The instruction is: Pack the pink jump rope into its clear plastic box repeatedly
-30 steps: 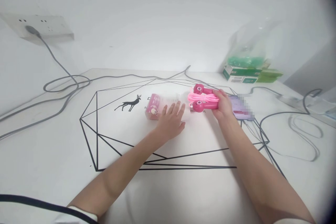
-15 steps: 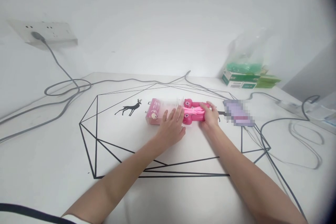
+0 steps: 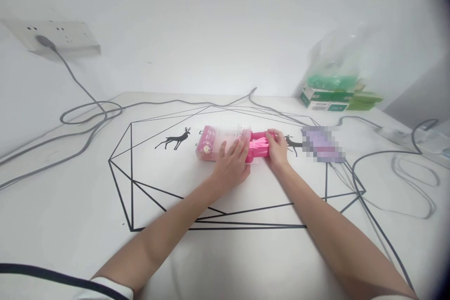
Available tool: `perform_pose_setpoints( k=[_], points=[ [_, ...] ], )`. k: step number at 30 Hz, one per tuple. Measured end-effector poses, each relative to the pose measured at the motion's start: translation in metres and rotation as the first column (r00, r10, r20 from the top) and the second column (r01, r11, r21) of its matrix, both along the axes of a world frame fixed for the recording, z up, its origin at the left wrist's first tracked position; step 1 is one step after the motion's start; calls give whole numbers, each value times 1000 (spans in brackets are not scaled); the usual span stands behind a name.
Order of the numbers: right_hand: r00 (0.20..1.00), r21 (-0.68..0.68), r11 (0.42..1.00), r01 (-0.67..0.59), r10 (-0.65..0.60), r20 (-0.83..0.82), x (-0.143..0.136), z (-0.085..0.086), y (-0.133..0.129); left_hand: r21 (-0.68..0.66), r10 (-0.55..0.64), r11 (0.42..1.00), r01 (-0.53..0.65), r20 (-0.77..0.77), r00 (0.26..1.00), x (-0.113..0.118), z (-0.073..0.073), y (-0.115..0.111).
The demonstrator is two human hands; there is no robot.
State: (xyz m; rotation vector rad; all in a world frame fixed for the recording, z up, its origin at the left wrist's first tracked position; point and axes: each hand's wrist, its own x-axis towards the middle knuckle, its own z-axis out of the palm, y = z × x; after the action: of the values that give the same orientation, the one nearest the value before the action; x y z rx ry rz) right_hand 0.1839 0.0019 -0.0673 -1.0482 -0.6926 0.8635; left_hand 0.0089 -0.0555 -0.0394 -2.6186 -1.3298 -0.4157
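A pink and clear plastic box (image 3: 207, 143) lies on its side on the white table, its right end around part of a pink jump rope (image 3: 259, 144). The rope's two handles lie side by side with the bundled cord between them. Resting on the box near that right end, my left hand (image 3: 230, 161) has its fingers spread. My right hand (image 3: 279, 150) grips the outer ends of the handles, its fingers wrapped round them. The owl-like head of the nearer handle shows partly at the box's end; the farther one is mostly hidden.
A blurred purple phone-like object (image 3: 323, 144) lies right of my right hand. Grey cables (image 3: 179, 101) run along the back and both sides. Green and white boxes (image 3: 328, 98) under a plastic bag stand at the back right.
The pink handles have moved left, further into the box, with my right hand on them. My left hand stays on the box. The whole view has shifted slightly.
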Motion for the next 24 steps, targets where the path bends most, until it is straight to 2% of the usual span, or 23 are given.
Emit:
perform_pose_setpoints(
  k=[5, 12, 24],
  points=[
    [993, 31, 997, 76, -78, 89, -3, -2, 1, -4, -7, 1000, 7, -2, 1000, 1, 1, 0],
    [981, 37, 994, -99, 91, 172, -1, -1, -1, -11, -10, 1000, 10, 7, 1000, 1, 4, -2],
    [919, -8, 982, -189, 180, 352, 2, 1, 3, 59, -34, 998, 33, 13, 999, 1, -4, 0]
  ],
)
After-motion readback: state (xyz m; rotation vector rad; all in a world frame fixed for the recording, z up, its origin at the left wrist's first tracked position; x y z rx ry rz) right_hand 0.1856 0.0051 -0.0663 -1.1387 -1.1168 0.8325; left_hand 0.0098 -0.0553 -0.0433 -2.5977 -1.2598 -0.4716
